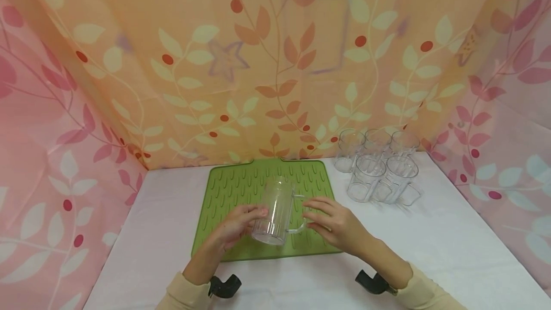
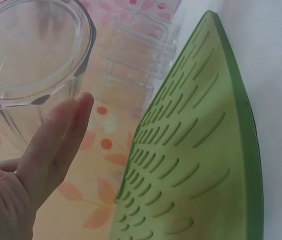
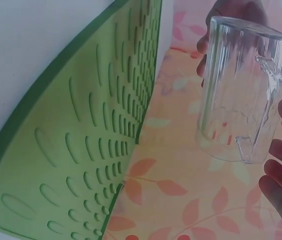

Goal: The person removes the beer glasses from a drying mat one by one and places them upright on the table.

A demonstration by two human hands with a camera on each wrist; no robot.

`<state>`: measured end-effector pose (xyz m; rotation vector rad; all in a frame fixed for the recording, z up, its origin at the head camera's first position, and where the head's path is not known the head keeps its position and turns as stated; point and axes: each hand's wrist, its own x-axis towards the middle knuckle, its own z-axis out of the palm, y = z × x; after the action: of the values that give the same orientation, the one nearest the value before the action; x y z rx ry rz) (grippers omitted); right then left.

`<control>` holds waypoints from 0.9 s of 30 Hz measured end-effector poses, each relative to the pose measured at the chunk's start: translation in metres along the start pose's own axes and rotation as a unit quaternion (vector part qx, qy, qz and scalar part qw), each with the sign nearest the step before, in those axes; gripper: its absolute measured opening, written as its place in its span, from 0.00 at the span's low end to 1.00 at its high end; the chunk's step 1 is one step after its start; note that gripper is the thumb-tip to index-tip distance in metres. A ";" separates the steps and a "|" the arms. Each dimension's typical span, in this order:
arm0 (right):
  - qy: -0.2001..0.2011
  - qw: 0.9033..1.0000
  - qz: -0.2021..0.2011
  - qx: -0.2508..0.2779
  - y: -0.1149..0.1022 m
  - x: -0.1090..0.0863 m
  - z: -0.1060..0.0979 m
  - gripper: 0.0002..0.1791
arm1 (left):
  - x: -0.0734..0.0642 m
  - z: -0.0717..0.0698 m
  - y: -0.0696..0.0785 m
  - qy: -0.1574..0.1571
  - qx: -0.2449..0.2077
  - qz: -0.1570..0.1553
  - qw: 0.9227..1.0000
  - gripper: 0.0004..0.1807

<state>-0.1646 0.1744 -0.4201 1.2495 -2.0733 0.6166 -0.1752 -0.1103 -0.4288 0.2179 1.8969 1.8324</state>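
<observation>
A clear glass mug [image 1: 275, 212] is held tilted above the green mat [image 1: 228, 190], its base toward me. My left hand [image 1: 238, 224] grips the mug's side, thumb and fingers around the lower part. In the left wrist view the mug's thick base [image 2: 28, 45] faces the camera, beside the fingers. My right hand [image 1: 337, 224] is at the mug's handle [image 3: 271, 95], fingers spread and slightly bent. In the right wrist view those fingertips lie beside the handle without wrapping it; whether they touch it I cannot tell.
Several clear mugs [image 1: 366, 181] stand grouped at the back right of the white table [image 1: 430, 243]. The mat has raised oval ridges and a tab at its far edge. Patterned curtains [image 1: 275, 71] enclose the back and both sides.
</observation>
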 end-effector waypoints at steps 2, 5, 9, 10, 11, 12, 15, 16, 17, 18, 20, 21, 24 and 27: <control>0.004 1.000 0.009 0.007 0.001 -0.001 0.001 0.09 | -0.001 0.001 0.000 0.001 -0.001 0.002 1.000 0.36; 0.010 0.999 0.026 0.020 0.002 -0.001 0.001 0.10 | -0.001 0.002 0.000 0.007 0.004 0.006 1.000 0.36; 0.020 0.997 0.055 0.041 0.003 -0.002 0.001 0.13 | -0.002 0.005 0.000 0.022 0.019 0.012 0.999 0.35; 0.023 0.997 0.062 0.046 0.004 -0.003 0.001 0.14 | -0.002 0.006 0.000 0.030 0.027 0.013 0.999 0.35; 0.026 0.996 0.070 0.050 0.004 -0.003 0.001 0.14 | -0.003 0.007 0.000 0.039 0.033 0.013 0.999 0.35; 0.029 0.995 0.077 0.053 0.004 -0.003 0.001 0.14 | -0.003 0.009 0.000 0.047 0.039 0.014 0.998 0.35; 0.039 0.993 0.095 0.065 0.006 -0.003 0.002 0.17 | -0.004 0.013 0.001 0.079 0.058 0.022 0.995 0.37; 0.041 0.992 0.101 0.068 0.007 -0.003 0.002 0.17 | -0.004 0.014 0.001 0.090 0.064 0.024 0.994 0.37; 0.044 0.991 0.107 0.073 0.007 -0.003 0.002 0.18 | -0.005 0.016 0.001 0.097 0.067 0.026 0.993 0.37; 0.047 0.989 0.113 0.078 0.008 -0.003 0.002 0.18 | -0.005 0.017 0.001 0.106 0.070 0.029 0.991 0.38; 0.052 0.987 0.124 0.086 0.010 -0.003 0.002 0.19 | -0.006 0.019 0.001 0.124 0.080 0.033 0.988 0.39; 0.055 0.986 0.131 0.090 0.010 -0.003 0.002 0.20 | -0.006 0.019 0.001 0.128 0.080 0.035 0.988 0.39; 0.062 0.981 0.153 0.105 0.011 -0.002 0.002 0.20 | -0.007 0.021 0.000 0.137 0.082 0.046 0.986 0.38; 0.064 0.974 0.180 0.124 0.012 -0.002 0.001 0.20 | -0.009 0.023 -0.002 0.139 0.080 0.060 0.985 0.36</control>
<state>-0.1746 0.1800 -0.4234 0.9347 -2.1781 1.1201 -0.1567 -0.0934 -0.4277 0.1378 2.2726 1.8692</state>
